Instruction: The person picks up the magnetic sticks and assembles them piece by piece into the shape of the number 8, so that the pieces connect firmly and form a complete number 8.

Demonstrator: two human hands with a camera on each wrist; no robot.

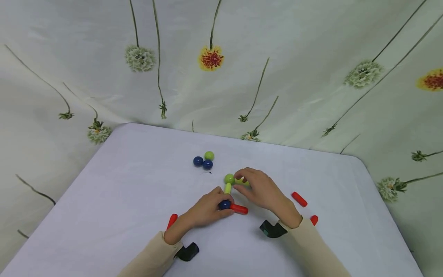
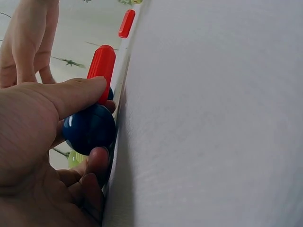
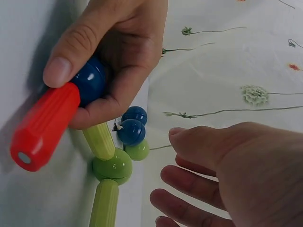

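Observation:
My left hand (image 1: 207, 208) grips a blue ball (image 2: 90, 130) low over the table, its thumb lying along a red ribbed rod (image 3: 45, 127) joined to the ball. From that ball a yellow-green rod (image 3: 99, 141) runs to a green ball (image 3: 112, 166). A second yellow-green rod (image 3: 105, 203) extends from the green ball's other side. Beside these pieces is my right hand (image 1: 261, 188), fingers loosely bent and spread. The right wrist view shows a gap between those fingers and the rods, with nothing held.
Two loose blue balls (image 1: 198, 161) and a green ball (image 1: 209, 155) cluster farther back on the white table (image 1: 145, 173). Red rods (image 1: 299, 199) lie to the right, partly behind the right forearm. Another red rod (image 1: 172, 220) shows by the left wrist. Flower-printed cloth (image 1: 294, 46) hangs behind.

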